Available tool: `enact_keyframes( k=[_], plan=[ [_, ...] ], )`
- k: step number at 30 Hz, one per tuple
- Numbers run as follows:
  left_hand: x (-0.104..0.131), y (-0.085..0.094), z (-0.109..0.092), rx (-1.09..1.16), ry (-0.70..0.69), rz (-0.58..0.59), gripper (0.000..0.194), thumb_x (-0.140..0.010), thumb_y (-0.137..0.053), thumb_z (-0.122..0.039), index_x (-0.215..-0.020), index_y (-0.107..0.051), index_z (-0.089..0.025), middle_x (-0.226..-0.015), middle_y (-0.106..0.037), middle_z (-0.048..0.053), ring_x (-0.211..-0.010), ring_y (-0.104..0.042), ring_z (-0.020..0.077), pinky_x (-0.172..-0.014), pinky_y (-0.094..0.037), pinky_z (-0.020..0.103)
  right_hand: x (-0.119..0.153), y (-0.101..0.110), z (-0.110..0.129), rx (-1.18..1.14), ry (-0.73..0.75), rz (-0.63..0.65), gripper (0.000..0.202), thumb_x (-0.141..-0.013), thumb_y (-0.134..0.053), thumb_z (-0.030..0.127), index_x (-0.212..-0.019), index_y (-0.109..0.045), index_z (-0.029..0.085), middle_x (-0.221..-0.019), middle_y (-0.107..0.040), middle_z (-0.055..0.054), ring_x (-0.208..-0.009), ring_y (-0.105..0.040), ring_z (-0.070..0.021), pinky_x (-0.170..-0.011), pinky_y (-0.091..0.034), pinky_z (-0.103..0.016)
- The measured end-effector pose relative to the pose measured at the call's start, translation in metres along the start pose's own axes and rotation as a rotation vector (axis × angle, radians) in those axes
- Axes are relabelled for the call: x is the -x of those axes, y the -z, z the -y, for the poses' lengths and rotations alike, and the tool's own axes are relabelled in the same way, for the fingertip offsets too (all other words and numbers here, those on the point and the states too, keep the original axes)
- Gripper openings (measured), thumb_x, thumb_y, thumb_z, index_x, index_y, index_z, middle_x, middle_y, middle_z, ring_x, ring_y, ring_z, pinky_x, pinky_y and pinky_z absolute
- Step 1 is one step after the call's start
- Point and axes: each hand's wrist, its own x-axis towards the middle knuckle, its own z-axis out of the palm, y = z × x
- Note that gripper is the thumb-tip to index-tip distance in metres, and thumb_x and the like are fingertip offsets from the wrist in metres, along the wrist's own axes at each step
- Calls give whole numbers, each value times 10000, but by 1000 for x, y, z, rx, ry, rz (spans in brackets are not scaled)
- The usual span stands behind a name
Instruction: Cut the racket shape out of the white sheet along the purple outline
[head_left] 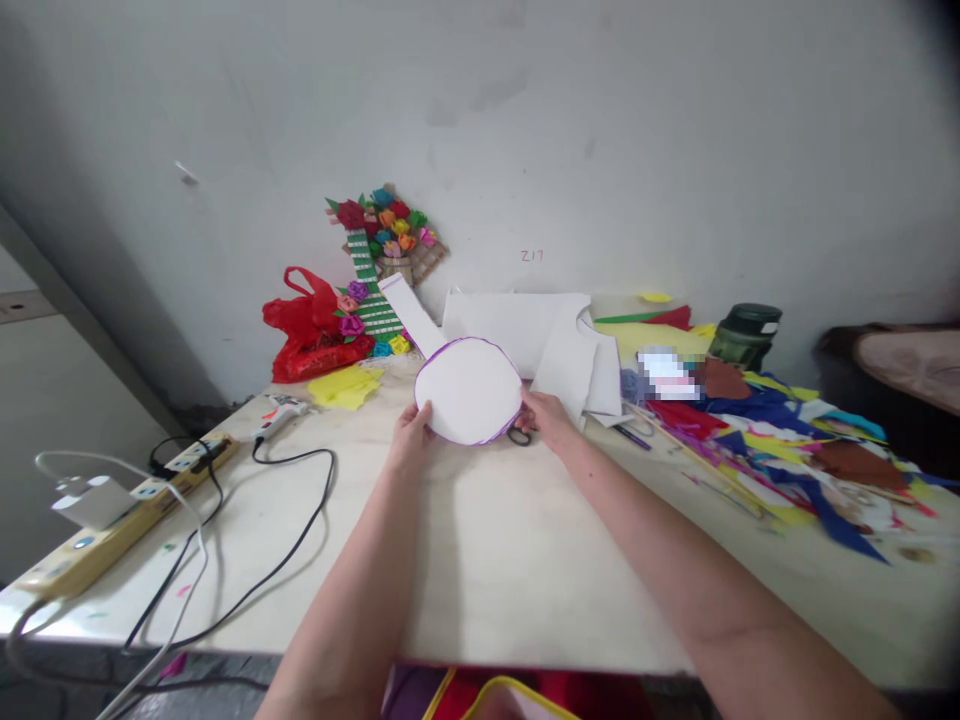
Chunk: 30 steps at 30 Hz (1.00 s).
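Note:
A white oval board (pixel 468 391) with a purple line along its edge is held up over the middle of the table. My left hand (pixel 412 432) grips its lower left edge, thumb on the front face. At its right edge my right hand (pixel 545 419) pinches the board between thumb and fingers. The black handle loop of what looks like scissors (pixel 519 436) shows just below the right fingers; whether that hand touches it is unclear. Behind the oval stand larger white board pieces (pixel 502 325) and a white strip (pixel 411 315), leaning toward the wall.
Power strip (pixel 124 520) and cables lie at the left. A red bag (pixel 315 330), yellow paper (pixel 343 387) and paper flowers (pixel 394 230) are at the back left. To the right are a phone (pixel 670 374), a green bottle (pixel 744 337) and colourful scraps (pixel 810 450).

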Motion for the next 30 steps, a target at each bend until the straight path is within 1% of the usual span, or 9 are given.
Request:
enact_keyframes(
  k=[3, 7, 10, 14, 18, 21, 26, 28, 30],
  plan=[
    [-5, 6, 2, 13, -36, -28, 318, -592, -728, -283, -838, -591, -136, -742, -659, 34, -605, -585, 118, -564, -482, 230, -6, 10, 0, 253, 110, -135, 221, -748, -525, 371, -753, -585, 158, -620, -608, -22, -410, -481, -87, -389, -369, -211],
    [-10, 12, 6, 40, -58, -45, 306, -605, -722, -267, -856, -603, -138, -767, -663, 42, -620, -590, 119, -582, -496, 235, -5, 21, 3, 884, 271, -200, 198, -755, -480, 291, -820, -643, 198, -721, -652, -30, -631, -575, -147, -584, -422, -252],
    [-10, 12, 6, 56, -70, -73, 264, -625, -711, -248, -844, -609, -141, -801, -670, 58, -673, -607, 134, -606, -503, 236, 5, 18, 9, 1270, 314, -95, 242, -747, -476, 287, -901, -655, 230, -851, -669, -39, -805, -587, -191, -678, -407, -280],
    [-10, 11, 4, 80, -86, -112, 212, -648, -701, -227, -819, -615, -137, -806, -674, 69, -705, -616, 141, -619, -508, 226, 19, 5, 13, 1566, 320, 112, 292, -737, -488, 304, -966, -644, 211, -990, -625, -96, -890, -561, -248, -671, -400, -309],
    [-13, 11, 6, 88, -80, -81, 192, -674, -685, -209, -835, -613, -133, -801, -671, 59, -659, -608, 117, -587, -507, 200, 23, -6, 16, 1686, 295, 164, 346, -739, -494, 220, -1068, -599, 196, -1032, -600, -127, -916, -557, -253, -694, -398, -309],
    [-17, 11, 8, 101, -65, -96, 164, -695, -662, -180, -839, -608, -121, -774, -665, 54, -619, -598, 108, -560, -506, 198, 21, -12, 21, 1709, 245, 179, 352, -718, -512, 173, -1061, -594, 188, -1007, -618, -124, -899, -579, -247, -693, -406, -304],
    [-17, 10, 9, 107, -80, -121, 152, -697, -657, -181, -825, -613, -112, -777, -666, 70, -637, -598, 127, -585, -514, 232, 13, -13, 27, 1624, 115, 77, 308, -702, -549, 242, -993, -632, 184, -1002, -640, -114, -913, -589, -254, -695, -421, -303],
    [-16, 9, 9, 94, -80, -119, 183, -684, -670, -201, -834, -618, -111, -775, -665, 70, -633, -594, 128, -575, -507, 232, 11, -8, 22, 1540, 54, 31, 279, -695, -562, 300, -935, -661, 195, -982, -653, -102, -904, -595, -259, -680, -427, -302],
    [-15, 9, 9, 82, -76, -116, 213, -668, -682, -216, -840, -620, -108, -758, -663, 63, -617, -586, 122, -557, -496, 222, 11, -1, 15, 1389, 64, -32, 266, -706, -550, 328, -915, -674, 219, -938, -668, -78, -873, -605, -243, -655, -429, -287]
  ],
)
